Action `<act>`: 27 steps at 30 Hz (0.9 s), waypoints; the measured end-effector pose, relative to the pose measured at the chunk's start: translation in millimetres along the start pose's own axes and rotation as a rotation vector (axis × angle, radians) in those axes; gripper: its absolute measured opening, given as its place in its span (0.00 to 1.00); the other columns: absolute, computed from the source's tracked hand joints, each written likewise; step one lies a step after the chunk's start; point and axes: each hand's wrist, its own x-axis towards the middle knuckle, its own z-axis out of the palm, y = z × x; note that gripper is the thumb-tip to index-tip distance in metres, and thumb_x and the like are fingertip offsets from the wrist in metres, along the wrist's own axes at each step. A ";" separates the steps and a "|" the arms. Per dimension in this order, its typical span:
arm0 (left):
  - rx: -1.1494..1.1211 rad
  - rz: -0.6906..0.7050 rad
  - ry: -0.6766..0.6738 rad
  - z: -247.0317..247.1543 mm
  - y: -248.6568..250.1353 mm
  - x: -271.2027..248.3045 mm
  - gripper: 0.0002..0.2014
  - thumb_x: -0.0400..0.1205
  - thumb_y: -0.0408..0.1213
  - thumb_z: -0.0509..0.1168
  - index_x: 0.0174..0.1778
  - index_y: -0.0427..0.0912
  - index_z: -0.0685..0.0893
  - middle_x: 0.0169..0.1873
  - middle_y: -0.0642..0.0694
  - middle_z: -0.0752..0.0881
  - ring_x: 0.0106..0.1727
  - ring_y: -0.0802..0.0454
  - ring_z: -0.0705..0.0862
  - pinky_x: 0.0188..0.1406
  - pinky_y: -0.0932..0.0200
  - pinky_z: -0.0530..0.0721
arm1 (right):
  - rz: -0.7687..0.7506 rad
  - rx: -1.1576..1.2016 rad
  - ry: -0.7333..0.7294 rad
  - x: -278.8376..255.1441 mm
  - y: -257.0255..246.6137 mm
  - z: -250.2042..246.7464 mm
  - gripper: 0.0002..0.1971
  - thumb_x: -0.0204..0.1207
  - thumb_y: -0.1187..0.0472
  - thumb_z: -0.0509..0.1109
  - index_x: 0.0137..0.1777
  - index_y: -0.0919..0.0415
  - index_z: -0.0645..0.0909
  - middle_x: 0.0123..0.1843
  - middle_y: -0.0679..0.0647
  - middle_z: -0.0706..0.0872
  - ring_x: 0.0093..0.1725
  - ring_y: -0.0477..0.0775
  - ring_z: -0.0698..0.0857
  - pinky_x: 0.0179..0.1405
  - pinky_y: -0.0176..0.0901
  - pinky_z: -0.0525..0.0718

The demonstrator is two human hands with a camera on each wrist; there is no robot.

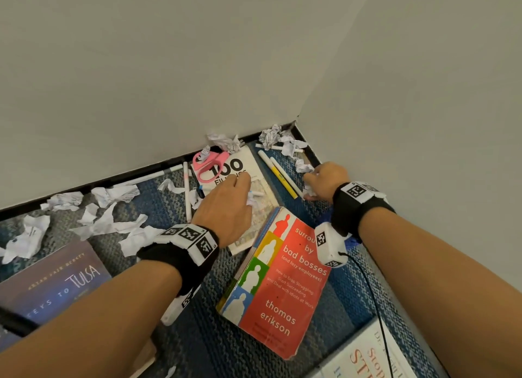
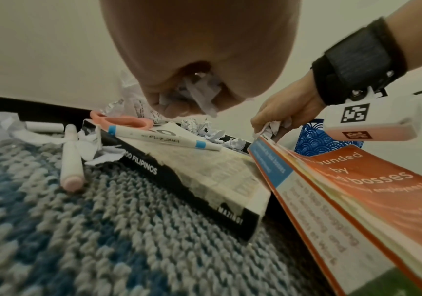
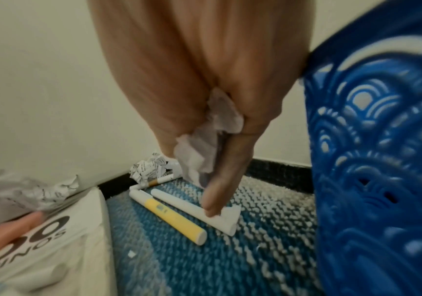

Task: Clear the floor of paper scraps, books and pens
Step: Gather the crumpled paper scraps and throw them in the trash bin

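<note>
Two pale walls (image 1: 169,66), joined in a corner at 1 o'clock, with a black baseboard (image 1: 113,180) along the foot. Underneath, a blue and grey woven carpet (image 1: 203,335), littered. Four books: a white book (image 1: 240,163) flat near the corner at 12 o'clock, an orange book (image 1: 282,287) at 5 o'clock with its far end lapped over the white one, a purple book (image 1: 53,287) at 8 o'clock, and a pale book (image 1: 367,358) cut off by the frame edge at 5 o'clock. One pair of pink scissors (image 1: 210,165) on the white book's far end. At least six pens: a yellow pen (image 1: 284,181) and a white pen (image 1: 267,158) side by side right of the white book, a short pen (image 1: 282,148) in the corner, a long pen (image 1: 158,174) along the baseboard, a pink-tipped pen (image 1: 187,191) left of the white book, a blue-banded pen (image 2: 164,139) on its cover. Well over ten paper scraps (image 1: 113,225), mostly at 9 to 10 o'clock, a few in the corner. Left hand (image 1: 226,205) over the white book, fingers curled tight round a wad of scraps (image 2: 199,94). Right hand (image 1: 327,180) low at 2 o'clock, fingers closed on crumpled paper (image 3: 212,136), one fingertip stretched down onto a scrap on the white pen. Beside that wrist, a blue openwork basket (image 3: 382,160).
</note>
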 end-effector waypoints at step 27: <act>0.351 0.137 -0.115 4.7 19.7 146.0 0.40 0.75 0.18 0.63 0.80 0.51 0.59 0.79 0.35 0.52 0.71 0.33 0.71 0.63 0.40 0.81 | -0.091 -0.074 0.241 40.8 -22.3 9.8 0.19 0.80 0.69 0.63 0.70 0.65 0.65 0.69 0.64 0.69 0.58 0.63 0.83 0.50 0.48 0.79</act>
